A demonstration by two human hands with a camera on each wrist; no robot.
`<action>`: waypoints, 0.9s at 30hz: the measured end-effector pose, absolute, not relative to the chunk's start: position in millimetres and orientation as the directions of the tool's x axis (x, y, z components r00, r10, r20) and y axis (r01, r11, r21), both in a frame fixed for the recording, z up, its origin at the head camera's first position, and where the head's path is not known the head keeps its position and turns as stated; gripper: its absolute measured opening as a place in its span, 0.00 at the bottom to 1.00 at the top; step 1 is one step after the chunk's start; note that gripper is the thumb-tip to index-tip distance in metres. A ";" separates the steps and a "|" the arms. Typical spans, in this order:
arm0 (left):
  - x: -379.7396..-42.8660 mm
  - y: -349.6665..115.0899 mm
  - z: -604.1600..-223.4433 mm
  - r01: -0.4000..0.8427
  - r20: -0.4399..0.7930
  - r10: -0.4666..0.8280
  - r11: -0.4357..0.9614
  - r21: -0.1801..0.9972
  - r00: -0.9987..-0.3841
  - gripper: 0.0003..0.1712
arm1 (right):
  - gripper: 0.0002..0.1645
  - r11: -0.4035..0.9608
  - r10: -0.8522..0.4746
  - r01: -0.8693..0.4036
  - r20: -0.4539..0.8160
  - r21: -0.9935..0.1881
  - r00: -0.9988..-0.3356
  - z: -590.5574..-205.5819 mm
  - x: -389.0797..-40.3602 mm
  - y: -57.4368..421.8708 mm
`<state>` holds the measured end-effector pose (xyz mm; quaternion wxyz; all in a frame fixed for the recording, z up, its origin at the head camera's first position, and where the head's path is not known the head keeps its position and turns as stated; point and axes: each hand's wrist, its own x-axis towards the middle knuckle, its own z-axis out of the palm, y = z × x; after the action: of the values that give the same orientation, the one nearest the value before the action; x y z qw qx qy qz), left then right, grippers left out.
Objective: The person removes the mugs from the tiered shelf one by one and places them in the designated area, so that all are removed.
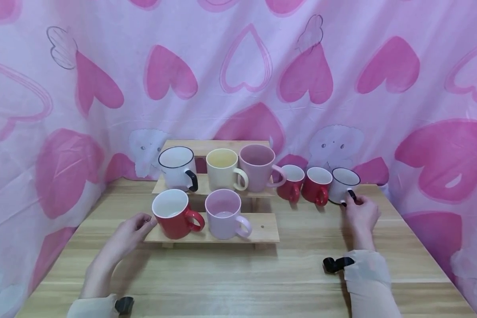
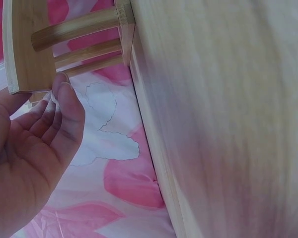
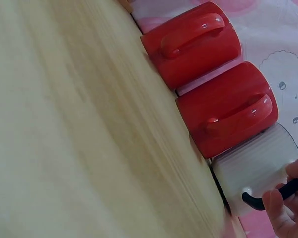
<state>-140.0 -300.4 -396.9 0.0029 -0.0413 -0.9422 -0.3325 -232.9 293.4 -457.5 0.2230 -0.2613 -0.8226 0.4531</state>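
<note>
At the right end of a row of mugs, my right hand (image 1: 362, 215) grips the black handle of a white enamel mug (image 1: 338, 187). Its fingers curl round that handle (image 3: 253, 202) in the right wrist view, and the mug stands upright on the table. My left hand (image 1: 132, 233) pinches the left end of the lower board of a wooden tiered rack (image 1: 262, 229). Seen from the left wrist, the thumb and fingers meet at the board's end (image 2: 27, 59). A red mug (image 1: 170, 223) stands on that board close to the left fingertips, beside a lilac mug (image 1: 222, 221).
On the middle tier stand a white mug with a black handle (image 1: 176, 170), a cream mug (image 1: 221, 172) and a pink mug (image 1: 256, 170). Two red mugs (image 1: 290, 183) stand between rack and right hand. A pink heart-patterned curtain (image 1: 238, 66) hangs behind the wooden table (image 1: 238, 282).
</note>
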 end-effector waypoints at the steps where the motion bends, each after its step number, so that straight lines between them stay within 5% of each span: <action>1: -140.1 -300.2 -396.3 0.084 0.036 0.078 0.776 0.625 -0.996 0.20 | 0.22 0.447 0.628 0.234 0.117 -0.864 -0.769 -457.2 -232.0 293.4; 27: -140.4 -301.4 -398.8 0.075 0.031 0.071 0.790 0.608 -0.997 0.19 | 0.23 0.464 0.450 0.262 -0.030 -0.846 -0.892 -444.1 -216.8 298.8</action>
<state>-140.4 -301.4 -398.8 0.0031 -0.0388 -0.9461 -0.3217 -216.8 298.8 -444.1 0.0992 -0.2097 -0.8498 0.4733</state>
